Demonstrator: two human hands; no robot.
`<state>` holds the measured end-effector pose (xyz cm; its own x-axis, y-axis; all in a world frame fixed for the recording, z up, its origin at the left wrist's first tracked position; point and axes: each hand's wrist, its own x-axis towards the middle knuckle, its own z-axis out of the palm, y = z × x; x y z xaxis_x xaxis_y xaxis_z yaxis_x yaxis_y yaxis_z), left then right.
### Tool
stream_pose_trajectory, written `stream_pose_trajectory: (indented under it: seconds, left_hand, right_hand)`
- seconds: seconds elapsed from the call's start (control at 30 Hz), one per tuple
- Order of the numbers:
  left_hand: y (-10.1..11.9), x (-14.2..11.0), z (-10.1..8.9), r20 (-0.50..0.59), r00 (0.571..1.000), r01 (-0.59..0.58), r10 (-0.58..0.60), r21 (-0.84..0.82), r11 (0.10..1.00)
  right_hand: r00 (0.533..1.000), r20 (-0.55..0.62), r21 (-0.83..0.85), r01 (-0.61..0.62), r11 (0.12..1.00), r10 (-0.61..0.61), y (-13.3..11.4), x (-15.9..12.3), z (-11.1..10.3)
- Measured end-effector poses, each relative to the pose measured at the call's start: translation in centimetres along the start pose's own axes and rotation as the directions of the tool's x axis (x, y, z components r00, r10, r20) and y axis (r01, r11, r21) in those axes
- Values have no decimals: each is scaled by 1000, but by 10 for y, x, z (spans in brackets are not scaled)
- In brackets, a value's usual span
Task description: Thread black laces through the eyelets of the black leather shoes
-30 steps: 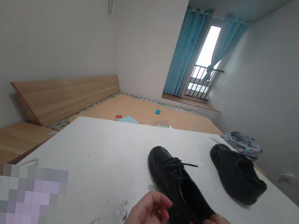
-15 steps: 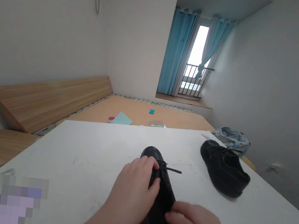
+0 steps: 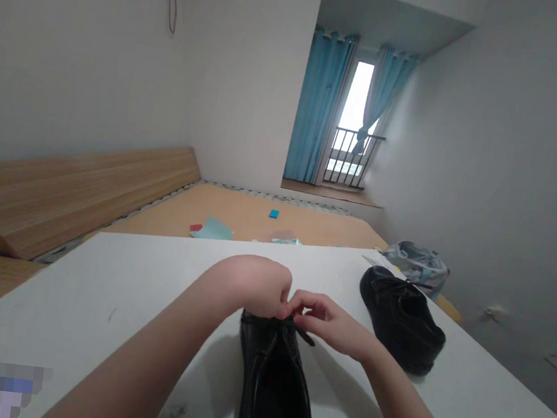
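A black lace-up shoe stands on the white table in front of me, its heel end towards me and its toe hidden behind my hands. My left hand is bent over the front of the shoe, fingers curled in at the laces. Thumb and forefinger of my right hand pinch at the same spot, and the two hands' fingertips meet there. One end of the black shoelace hangs out to the right below my right fingers. The exact grip on the lace is partly covered.
A second black shoe rests on the right of the white table. Past the table's right edge is a grey-blue bag. Beyond its far edge lies a bed with small coloured pieces on it. A blurred patch covers the lower left corner.
Both hands have moved forward to the laces; my right hand has left the shoe's side and my left has turned over the front. The view has shifted slightly.
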<state>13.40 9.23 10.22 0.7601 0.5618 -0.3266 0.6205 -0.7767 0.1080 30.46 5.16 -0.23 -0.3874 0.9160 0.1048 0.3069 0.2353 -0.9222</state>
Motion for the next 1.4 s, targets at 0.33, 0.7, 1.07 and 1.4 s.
stream_pose_trajectory:
  seconds: [0.33,0.7,1.07,1.4]
  left_hand:
    - [-53,-7,-13,-270,956,-201,114,-321,925]
    - [-46,8,-10,-197,970,-243,143,-721,650]
    - [-7,8,5,93,995,-31,28,26,999]
    - [-3,-7,8,92,992,-103,90,152,983]
  right_hand:
    - [997,-71,115,36,993,-28,6,4,8]
    - [976,-217,883,186,430,23,3,-1,-9]
    - [941,-312,900,250,357,129,16,7,-1]
    - [957,-291,518,146,843,13,6,3,15]
